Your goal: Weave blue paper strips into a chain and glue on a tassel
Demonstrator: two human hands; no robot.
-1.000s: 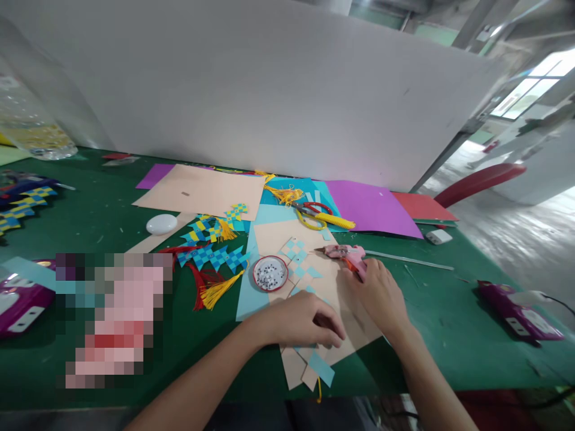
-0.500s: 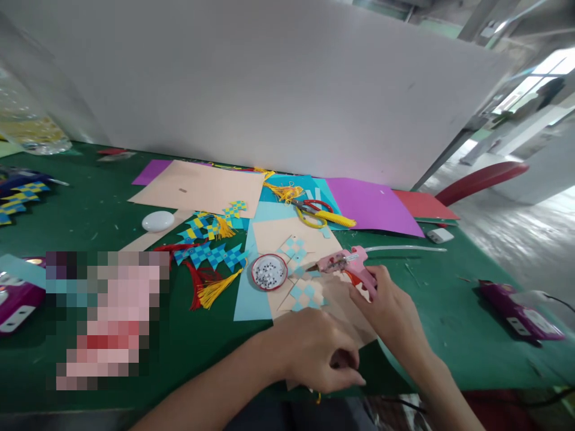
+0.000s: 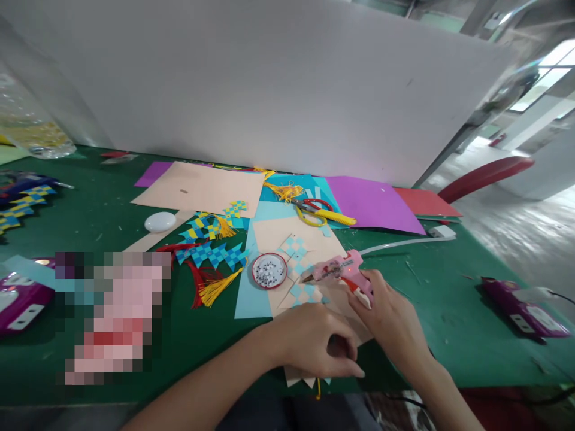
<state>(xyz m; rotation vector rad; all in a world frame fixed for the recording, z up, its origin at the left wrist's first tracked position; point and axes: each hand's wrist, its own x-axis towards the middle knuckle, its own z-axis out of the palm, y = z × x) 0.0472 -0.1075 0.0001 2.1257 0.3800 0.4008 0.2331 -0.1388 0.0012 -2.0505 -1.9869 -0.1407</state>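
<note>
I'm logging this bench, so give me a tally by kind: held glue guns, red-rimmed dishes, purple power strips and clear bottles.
Held glue gun: 1
Red-rimmed dish: 1
Purple power strips: 2
Clear bottle: 1
Total: 5

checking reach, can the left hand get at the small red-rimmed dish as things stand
Likely yes: the dish sits just beyond the left hand, with only paper pieces between them. The glue gun, in the right hand, is close by, though.
</note>
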